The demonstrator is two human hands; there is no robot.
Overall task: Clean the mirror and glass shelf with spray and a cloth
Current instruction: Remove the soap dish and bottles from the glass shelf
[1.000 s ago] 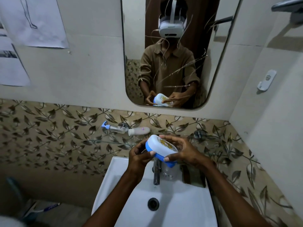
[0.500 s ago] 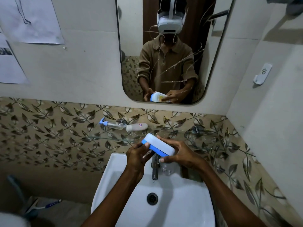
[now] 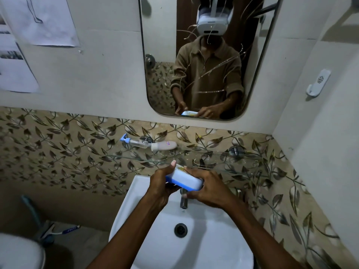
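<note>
A white and blue soap box (image 3: 184, 180) is held over the basin by both hands, just in front of the glass shelf (image 3: 213, 158). My left hand (image 3: 162, 184) grips its left end with the thumb up. My right hand (image 3: 207, 188) curls round its right end. The mirror (image 3: 161, 55) hangs on the wall above, streaked with thin smears, and reflects a person in a brown shirt. A clear spray bottle with a blue nozzle (image 3: 136, 142) lies on the shelf's left part. No cloth is in view.
A white tube (image 3: 164, 146) lies beside the spray bottle. The white basin (image 3: 204, 239) with its dark tap (image 3: 183, 200) sits below my hands. Leaf-patterned tiles cover the wall. A white hook (image 3: 318, 82) is on the right wall. A toilet rim (image 3: 19, 251) shows bottom left.
Both hands have lowered the soap box and tilted it flatter, so its printed top faces away. The view has shifted down, with the basin larger in frame.
</note>
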